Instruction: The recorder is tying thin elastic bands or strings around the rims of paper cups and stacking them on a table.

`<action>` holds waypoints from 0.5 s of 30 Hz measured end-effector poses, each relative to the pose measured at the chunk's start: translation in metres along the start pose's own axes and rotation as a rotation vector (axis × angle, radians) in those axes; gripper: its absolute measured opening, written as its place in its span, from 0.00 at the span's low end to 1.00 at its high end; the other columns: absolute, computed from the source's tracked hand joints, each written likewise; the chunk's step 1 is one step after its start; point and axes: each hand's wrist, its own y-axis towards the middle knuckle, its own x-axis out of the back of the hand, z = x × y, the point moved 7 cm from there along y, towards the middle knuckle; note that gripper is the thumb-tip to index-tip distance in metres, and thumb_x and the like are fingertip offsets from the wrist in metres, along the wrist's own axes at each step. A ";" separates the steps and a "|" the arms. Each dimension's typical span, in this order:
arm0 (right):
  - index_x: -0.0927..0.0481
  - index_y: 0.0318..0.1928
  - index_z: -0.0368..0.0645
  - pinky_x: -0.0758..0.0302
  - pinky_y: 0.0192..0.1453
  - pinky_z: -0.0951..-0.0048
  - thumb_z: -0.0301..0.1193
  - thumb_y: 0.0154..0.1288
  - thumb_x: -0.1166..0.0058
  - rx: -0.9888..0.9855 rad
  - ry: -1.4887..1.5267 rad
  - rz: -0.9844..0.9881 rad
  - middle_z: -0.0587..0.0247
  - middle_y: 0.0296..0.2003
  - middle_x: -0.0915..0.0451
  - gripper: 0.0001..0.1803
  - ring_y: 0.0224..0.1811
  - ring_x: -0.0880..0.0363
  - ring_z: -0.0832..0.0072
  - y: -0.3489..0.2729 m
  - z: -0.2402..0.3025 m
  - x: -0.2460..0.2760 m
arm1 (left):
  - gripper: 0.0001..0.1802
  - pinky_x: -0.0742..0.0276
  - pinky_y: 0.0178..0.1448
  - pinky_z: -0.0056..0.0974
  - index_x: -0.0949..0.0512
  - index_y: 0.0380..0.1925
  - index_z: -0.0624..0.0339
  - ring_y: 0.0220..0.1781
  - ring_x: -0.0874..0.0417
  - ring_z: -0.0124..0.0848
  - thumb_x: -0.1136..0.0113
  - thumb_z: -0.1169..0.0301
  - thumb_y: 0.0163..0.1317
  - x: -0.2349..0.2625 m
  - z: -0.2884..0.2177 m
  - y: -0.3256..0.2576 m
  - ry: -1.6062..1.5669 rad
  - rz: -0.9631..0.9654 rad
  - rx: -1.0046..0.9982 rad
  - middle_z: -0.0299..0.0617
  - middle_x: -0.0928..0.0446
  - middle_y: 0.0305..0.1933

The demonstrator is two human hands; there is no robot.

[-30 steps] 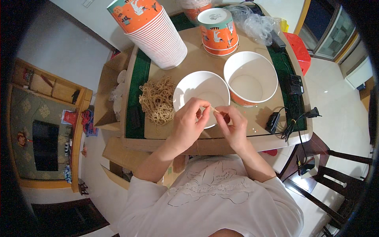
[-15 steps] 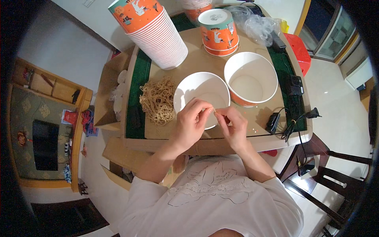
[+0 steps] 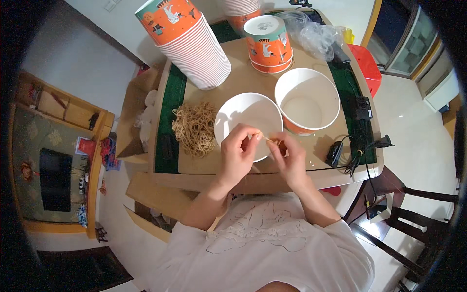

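Observation:
Over the near rim of a white-lined paper bucket [image 3: 238, 109], my left hand [image 3: 238, 151] and my right hand [image 3: 289, 158] are raised close together. Both are closed in a pinch on a thin piece of tan string [image 3: 265, 138], which spans the small gap between the fingertips. To the left of the bucket lies a tangled heap of tan string [image 3: 194, 130]. A second open paper bucket [image 3: 307, 100], orange outside, stands to the right. The insides of both buckets show white.
A tall leaning stack of paper buckets [image 3: 194, 53] stands at the back left. Upturned orange buckets [image 3: 268, 46] are at the back, beside clear plastic bags [image 3: 318, 39]. Black adapters and cables [image 3: 357, 158] lie along the right edge; an open cardboard box [image 3: 138, 117] is left of the table.
My hands have drawn slightly apart, and more of the string shows between them. My right-hand fingers have shifted and are a little blurred. The whole view has tilted slightly.

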 end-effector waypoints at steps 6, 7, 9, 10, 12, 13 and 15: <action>0.22 0.39 0.37 0.30 0.26 0.77 0.22 0.61 0.42 0.059 -0.055 0.051 0.58 0.30 0.22 0.06 0.22 0.27 0.79 0.005 0.010 0.005 | 0.04 0.35 0.25 0.27 0.24 0.33 0.64 0.22 0.31 0.20 0.40 0.77 0.59 0.002 -0.004 -0.002 0.044 0.067 0.033 0.37 0.26 0.28; 0.22 0.39 0.37 0.30 0.26 0.77 0.22 0.61 0.42 0.057 -0.057 0.050 0.58 0.30 0.22 0.06 0.22 0.27 0.79 0.007 0.008 0.007 | 0.04 0.35 0.25 0.27 0.24 0.33 0.64 0.22 0.30 0.20 0.39 0.77 0.59 0.002 -0.007 -0.001 0.106 0.140 0.069 0.38 0.25 0.28; 0.22 0.38 0.37 0.30 0.26 0.77 0.22 0.61 0.42 0.055 0.079 0.040 0.60 0.30 0.22 0.06 0.23 0.27 0.79 0.010 0.006 0.012 | 0.04 0.35 0.25 0.27 0.23 0.32 0.64 0.22 0.30 0.20 0.39 0.76 0.59 0.005 -0.012 -0.001 0.166 0.208 0.108 0.38 0.25 0.28; 0.22 0.37 0.37 0.29 0.28 0.78 0.21 0.60 0.42 0.112 0.065 0.072 0.62 0.32 0.23 0.05 0.26 0.25 0.78 0.012 0.009 0.014 | 0.03 0.34 0.26 0.27 0.23 0.31 0.64 0.22 0.30 0.20 0.39 0.76 0.59 0.007 -0.019 0.000 0.145 0.204 0.049 0.38 0.25 0.28; 0.22 0.37 0.38 0.29 0.29 0.79 0.20 0.59 0.41 0.145 0.018 0.131 0.62 0.34 0.24 0.05 0.28 0.25 0.77 0.009 0.016 0.014 | 0.03 0.34 0.26 0.27 0.23 0.30 0.64 0.23 0.29 0.20 0.39 0.76 0.59 0.008 -0.030 0.001 0.121 0.193 -0.007 0.38 0.25 0.29; 0.22 0.36 0.38 0.28 0.30 0.80 0.20 0.58 0.41 0.178 -0.028 0.184 0.62 0.35 0.24 0.06 0.30 0.24 0.77 0.007 0.020 0.012 | 0.03 0.34 0.27 0.27 0.23 0.30 0.64 0.23 0.29 0.19 0.40 0.76 0.60 0.006 -0.031 0.001 0.054 0.213 0.031 0.37 0.25 0.28; 0.22 0.36 0.38 0.28 0.31 0.79 0.19 0.58 0.41 0.162 -0.021 0.173 0.62 0.36 0.25 0.06 0.31 0.25 0.76 0.005 0.021 0.014 | 0.03 0.34 0.27 0.26 0.23 0.29 0.64 0.24 0.30 0.19 0.40 0.76 0.60 0.005 -0.036 0.001 -0.016 0.232 0.066 0.36 0.25 0.28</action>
